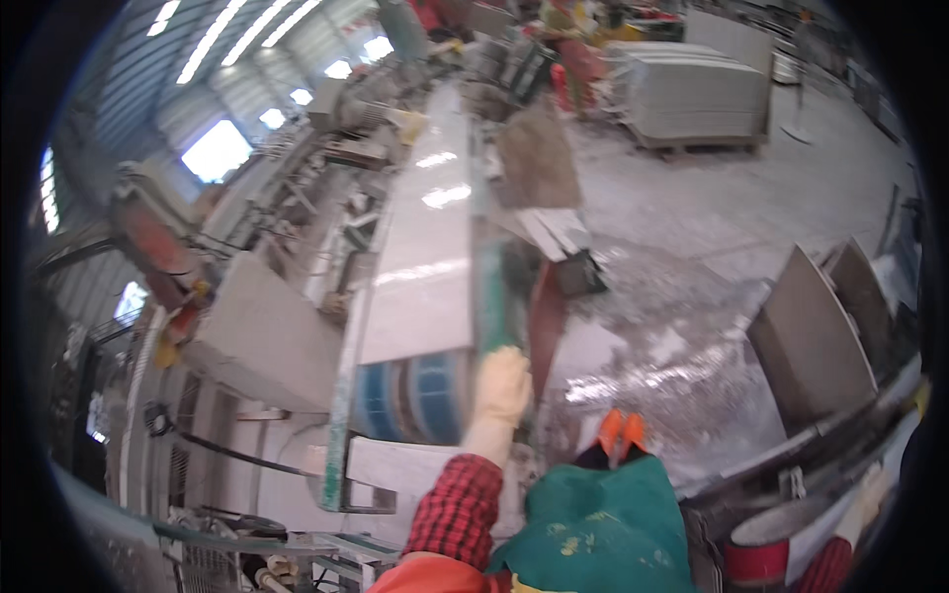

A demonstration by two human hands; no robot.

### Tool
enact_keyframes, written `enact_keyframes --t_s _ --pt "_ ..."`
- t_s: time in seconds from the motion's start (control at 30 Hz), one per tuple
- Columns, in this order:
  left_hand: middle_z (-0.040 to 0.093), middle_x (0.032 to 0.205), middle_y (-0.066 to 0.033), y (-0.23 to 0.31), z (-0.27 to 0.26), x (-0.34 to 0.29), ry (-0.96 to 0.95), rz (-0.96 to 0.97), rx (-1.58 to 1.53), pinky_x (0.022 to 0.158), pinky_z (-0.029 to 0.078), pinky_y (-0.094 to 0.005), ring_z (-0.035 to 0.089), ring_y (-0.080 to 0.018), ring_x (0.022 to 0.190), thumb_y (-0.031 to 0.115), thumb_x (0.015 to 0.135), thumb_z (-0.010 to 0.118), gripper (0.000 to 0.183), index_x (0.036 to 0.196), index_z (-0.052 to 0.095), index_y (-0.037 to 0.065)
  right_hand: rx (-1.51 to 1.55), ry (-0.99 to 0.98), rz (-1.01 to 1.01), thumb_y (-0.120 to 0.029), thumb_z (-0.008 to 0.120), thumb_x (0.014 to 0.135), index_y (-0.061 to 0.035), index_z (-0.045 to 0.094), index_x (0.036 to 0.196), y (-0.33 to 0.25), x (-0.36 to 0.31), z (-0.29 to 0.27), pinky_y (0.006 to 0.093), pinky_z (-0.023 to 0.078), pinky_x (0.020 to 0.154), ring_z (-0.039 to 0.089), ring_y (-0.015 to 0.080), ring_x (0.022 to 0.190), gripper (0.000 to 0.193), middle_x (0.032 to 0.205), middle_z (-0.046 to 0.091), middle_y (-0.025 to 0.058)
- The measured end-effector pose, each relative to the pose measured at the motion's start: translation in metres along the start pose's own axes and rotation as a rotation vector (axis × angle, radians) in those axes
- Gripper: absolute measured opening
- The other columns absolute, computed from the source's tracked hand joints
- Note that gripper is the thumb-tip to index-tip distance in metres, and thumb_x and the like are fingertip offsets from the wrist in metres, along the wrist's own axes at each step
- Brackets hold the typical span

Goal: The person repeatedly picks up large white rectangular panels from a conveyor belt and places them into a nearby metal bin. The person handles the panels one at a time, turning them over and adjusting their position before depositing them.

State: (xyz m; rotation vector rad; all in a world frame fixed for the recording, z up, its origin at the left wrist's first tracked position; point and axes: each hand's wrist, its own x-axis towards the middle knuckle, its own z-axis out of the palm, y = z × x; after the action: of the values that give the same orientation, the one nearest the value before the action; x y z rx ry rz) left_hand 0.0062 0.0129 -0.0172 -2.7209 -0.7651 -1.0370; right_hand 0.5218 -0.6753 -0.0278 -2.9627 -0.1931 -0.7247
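Note:
My left hand [504,383], in a pale yellow glove, is at the near right side of a roller conveyor. Its fingers look curled over the green rail [491,296], though both are blurred. Beside it turn up blue belts [432,397] around rollers. A long, glossy pale slab [415,296] lies along the conveyor and stretches away from me. At the far lower right, my right hand [870,494], also gloved, is beside a pale flat surface [895,450]. Its fingers are too small and blurred to read.
Brown-grey panels [816,336] lean upright on the right. A red bucket [757,561] stands at lower right. The floor [662,296] looks wet around my orange-tipped shoes [621,429]. Farther back, stacked pale slabs [697,99] rest on a pallet. Machinery [262,331] lines the left.

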Motion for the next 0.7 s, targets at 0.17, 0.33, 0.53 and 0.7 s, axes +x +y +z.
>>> enact_keyframes --t_s 0.17,0.33,0.53,0.7 --pt "0.065 0.091 -0.0178 -0.011 0.011 -0.015 -0.199 -0.160 0.012 0.076 0.049 -0.0494 0.063 -0.0368 0.090 0.010 0.082 0.062 0.007 0.080 0.065 0.005 -0.154 -0.418 0.522 -0.075 0.061 0.079 -0.0161 0.045 0.149 -0.174 -0.060 -0.141 0.0545 0.037 0.111 0.047 0.0405 0.135 0.093 0.148 0.048 0.0196" --pt "0.062 0.130 -0.0221 -0.020 0.017 -0.045 -0.203 -0.117 -0.108 0.112 0.036 -0.0503 0.054 -0.0385 0.126 0.010 0.091 0.063 0.029 0.119 0.067 0.000 0.086 -0.451 0.378 -0.056 0.075 0.073 -0.0141 0.037 0.154 -0.166 -0.159 -0.145 0.0564 0.027 0.118 0.026 0.0442 0.146 0.098 0.161 0.028 0.0168" --pt "0.059 0.136 -0.0212 -0.020 0.011 -0.038 -0.257 -0.135 -0.113 0.116 0.031 -0.0490 0.049 -0.0398 0.132 0.011 0.093 0.061 0.032 0.123 0.065 0.001 0.227 -0.261 0.434 -0.036 0.084 0.065 -0.0107 0.047 0.147 -0.145 -0.179 -0.128 0.0442 0.037 0.114 0.042 0.0397 0.139 0.093 0.151 0.044 0.0175" --pt "0.067 0.112 -0.0166 -0.007 0.001 -0.023 0.038 -0.082 -0.278 0.097 0.046 -0.0482 0.061 -0.0380 0.109 0.007 0.078 0.069 0.022 0.100 0.071 0.004 1.027 -0.166 0.661 0.000 0.081 0.069 -0.0024 0.049 0.145 -0.168 -0.165 -0.175 0.0353 0.055 0.081 0.063 0.0255 0.110 0.082 0.127 0.063 0.0150"
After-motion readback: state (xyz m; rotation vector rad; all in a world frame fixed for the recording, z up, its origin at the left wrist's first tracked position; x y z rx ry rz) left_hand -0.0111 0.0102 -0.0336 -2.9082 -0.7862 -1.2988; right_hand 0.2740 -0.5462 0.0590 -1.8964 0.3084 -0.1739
